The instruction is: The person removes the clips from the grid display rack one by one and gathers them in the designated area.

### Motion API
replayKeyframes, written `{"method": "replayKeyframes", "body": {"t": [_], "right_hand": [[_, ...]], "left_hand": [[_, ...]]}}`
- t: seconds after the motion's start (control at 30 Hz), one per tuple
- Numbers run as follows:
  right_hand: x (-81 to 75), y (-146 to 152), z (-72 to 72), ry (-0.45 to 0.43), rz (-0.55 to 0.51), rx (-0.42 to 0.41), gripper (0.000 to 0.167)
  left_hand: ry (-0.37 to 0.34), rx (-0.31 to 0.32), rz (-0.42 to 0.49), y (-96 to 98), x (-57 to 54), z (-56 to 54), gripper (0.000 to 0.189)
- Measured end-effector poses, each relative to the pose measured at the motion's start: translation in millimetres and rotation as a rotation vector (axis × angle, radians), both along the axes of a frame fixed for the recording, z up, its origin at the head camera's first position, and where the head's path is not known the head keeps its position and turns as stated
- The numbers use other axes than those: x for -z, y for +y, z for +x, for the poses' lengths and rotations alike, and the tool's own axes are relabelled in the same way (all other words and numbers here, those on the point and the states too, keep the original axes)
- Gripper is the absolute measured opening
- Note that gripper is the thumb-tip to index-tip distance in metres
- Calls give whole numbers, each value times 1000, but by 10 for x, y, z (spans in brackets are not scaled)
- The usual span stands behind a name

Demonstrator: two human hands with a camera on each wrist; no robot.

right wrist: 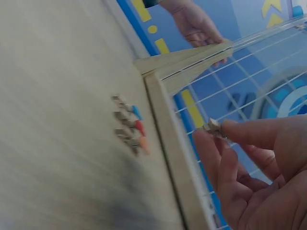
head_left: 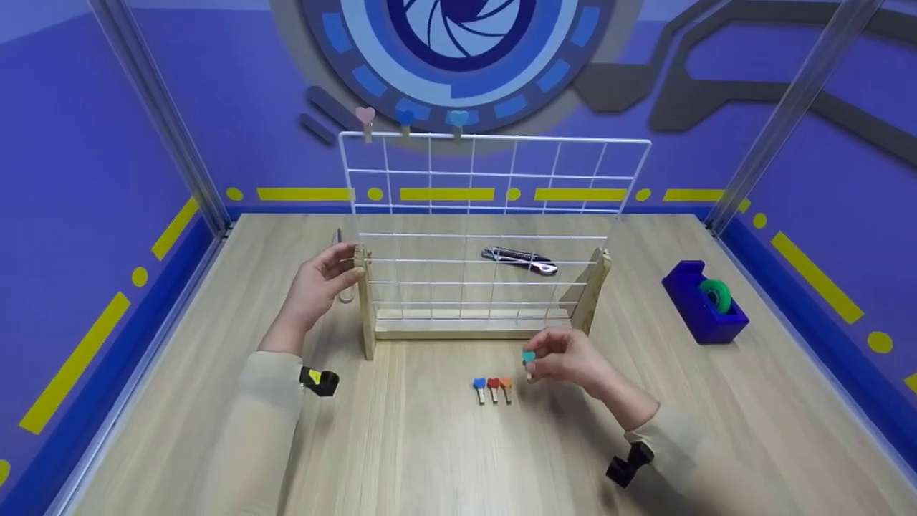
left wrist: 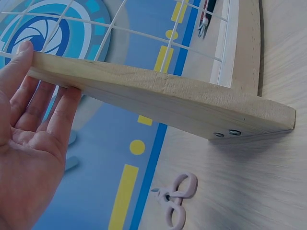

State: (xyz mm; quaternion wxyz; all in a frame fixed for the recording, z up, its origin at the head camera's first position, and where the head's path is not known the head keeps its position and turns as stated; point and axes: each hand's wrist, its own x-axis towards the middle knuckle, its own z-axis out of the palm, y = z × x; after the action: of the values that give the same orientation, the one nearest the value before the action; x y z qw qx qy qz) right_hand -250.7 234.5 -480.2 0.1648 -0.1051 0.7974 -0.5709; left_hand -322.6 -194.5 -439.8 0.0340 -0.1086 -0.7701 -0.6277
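My left hand (head_left: 317, 282) grips the top of the left wooden post (left wrist: 158, 91) of a white wire grid rack (head_left: 466, 236), thumb on one side and fingers on the other. Between thumb and fingertips, my right hand (head_left: 569, 362) pinches a small clothespin with a teal heart (head_left: 529, 356), in front of the rack's base. Most of that clothespin is hidden by the fingers in the right wrist view. Just left of this hand lie a blue heart clothespin (head_left: 479, 387), a red one (head_left: 493, 387) and an orange one (head_left: 506, 387), side by side on the table.
On the grid's top wire sit clothespins with a pink heart (head_left: 365, 116), a dark blue heart (head_left: 406, 118) and a light blue heart (head_left: 458, 119). Behind the grid lies a utility knife (head_left: 519, 259). Scissors (left wrist: 177, 199) rest beside the left post. A blue tape dispenser (head_left: 706, 304) stands at right.
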Motion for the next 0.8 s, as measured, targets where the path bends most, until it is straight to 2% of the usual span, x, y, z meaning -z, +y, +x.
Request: {"method": "replayKeyframes", "body": {"t": [0.13, 0.27, 0.53, 0.8], "right_hand": [[165, -18, 21, -32, 22, 7, 28], [262, -60, 37, -47, 45, 6, 25], [314, -131, 74, 6, 146, 17, 19], [345, -163, 73, -14, 200, 61, 17]], "left_hand": [[5, 2, -7, 2, 2, 5, 54], [1, 1, -6, 0, 3, 0, 53], [-1, 1, -7, 6, -6, -10, 53], [1, -4, 1, 7, -12, 13, 52]]}}
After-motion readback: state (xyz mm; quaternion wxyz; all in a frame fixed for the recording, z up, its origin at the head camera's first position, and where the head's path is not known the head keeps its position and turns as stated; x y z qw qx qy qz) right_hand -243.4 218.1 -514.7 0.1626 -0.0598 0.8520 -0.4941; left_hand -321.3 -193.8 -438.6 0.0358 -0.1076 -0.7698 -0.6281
